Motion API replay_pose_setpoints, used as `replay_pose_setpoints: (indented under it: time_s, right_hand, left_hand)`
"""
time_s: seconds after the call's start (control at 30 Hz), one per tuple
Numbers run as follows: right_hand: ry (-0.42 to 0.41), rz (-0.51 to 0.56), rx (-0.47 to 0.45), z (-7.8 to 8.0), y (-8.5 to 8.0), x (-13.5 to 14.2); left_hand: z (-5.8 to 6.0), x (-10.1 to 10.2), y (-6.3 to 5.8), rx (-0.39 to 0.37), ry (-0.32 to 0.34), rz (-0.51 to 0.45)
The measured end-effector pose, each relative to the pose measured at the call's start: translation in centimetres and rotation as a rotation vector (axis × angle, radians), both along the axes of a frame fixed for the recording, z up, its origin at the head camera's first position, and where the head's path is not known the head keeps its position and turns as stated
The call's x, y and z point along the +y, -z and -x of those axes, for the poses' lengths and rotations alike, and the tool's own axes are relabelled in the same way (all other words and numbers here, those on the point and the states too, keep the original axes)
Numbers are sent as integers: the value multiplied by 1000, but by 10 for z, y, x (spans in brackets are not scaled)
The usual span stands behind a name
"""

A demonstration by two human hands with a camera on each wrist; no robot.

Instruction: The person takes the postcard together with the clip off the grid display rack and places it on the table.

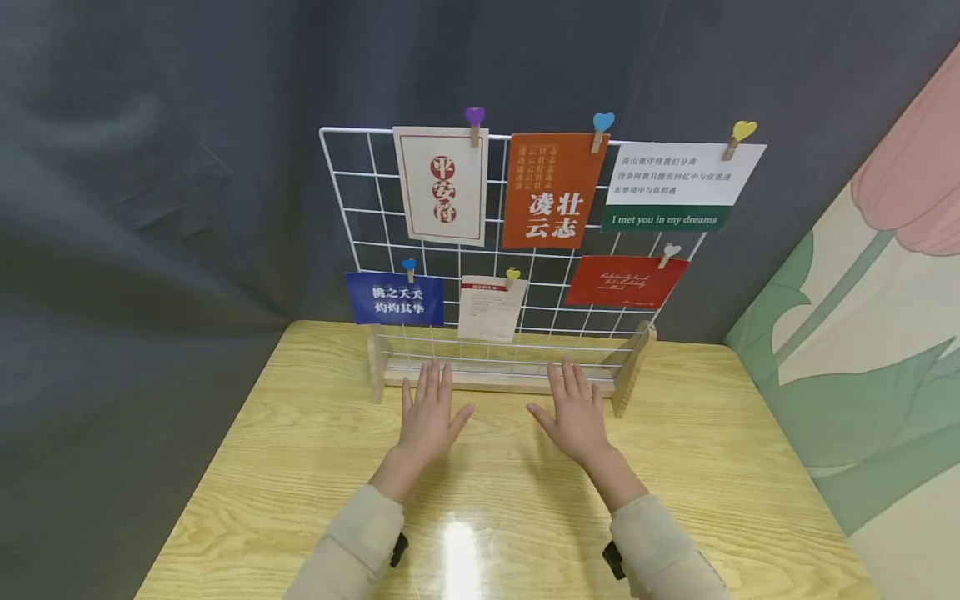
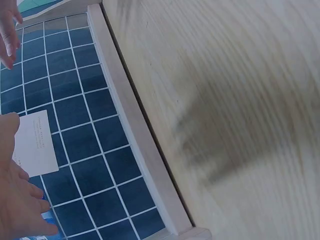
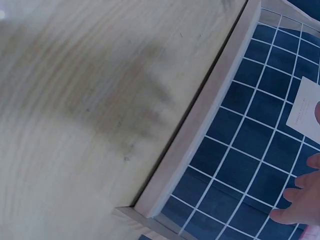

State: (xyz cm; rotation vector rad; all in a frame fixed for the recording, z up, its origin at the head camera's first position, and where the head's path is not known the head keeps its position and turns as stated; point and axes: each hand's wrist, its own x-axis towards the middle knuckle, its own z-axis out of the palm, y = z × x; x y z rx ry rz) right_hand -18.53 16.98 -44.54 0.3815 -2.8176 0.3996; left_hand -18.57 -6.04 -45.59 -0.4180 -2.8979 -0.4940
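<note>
Both hands are held out, fingers spread, in front of a white wire grid rack [image 1: 386,229] on a wooden base [image 1: 495,380]. My left hand [image 1: 427,417] is at the left of the base and my right hand [image 1: 577,417] at its right; neither holds anything. Clipped along the grid's top are a white card [image 1: 420,183], an orange card [image 1: 525,217] and a white-and-green card [image 1: 660,192]. Lower down hang a blue card [image 1: 360,300], a small white card [image 1: 487,321] and a red card [image 1: 626,282]. Heart-topped clothespins [image 1: 475,121] in several colours pin them.
The rack stands at the back of a yellow wood-grain table [image 1: 262,467]. Behind and to the left hangs a dark cloth [image 1: 165,208]. A wall panel with a painted pink flower [image 1: 915,183] borders the right side.
</note>
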Motion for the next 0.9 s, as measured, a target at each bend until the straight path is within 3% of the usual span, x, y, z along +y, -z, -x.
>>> replay_pose_setpoints:
  time_s: [0.2,0.37,0.6,0.9]
  right_hand:
    - [-28,3,64,7,-9,1]
    - [-77,80,155,13,-18,1]
    - [-167,158,271,21,-30,-2]
    - [-249,178,286,32,-47,-7]
  left_hand:
    - [6,-2,-6,18,12,-6]
    - [11,-3,-11,45,23,-19]
    - [17,-6,-16,69,44,-120]
    - [27,-10,-24,87,82,-205]
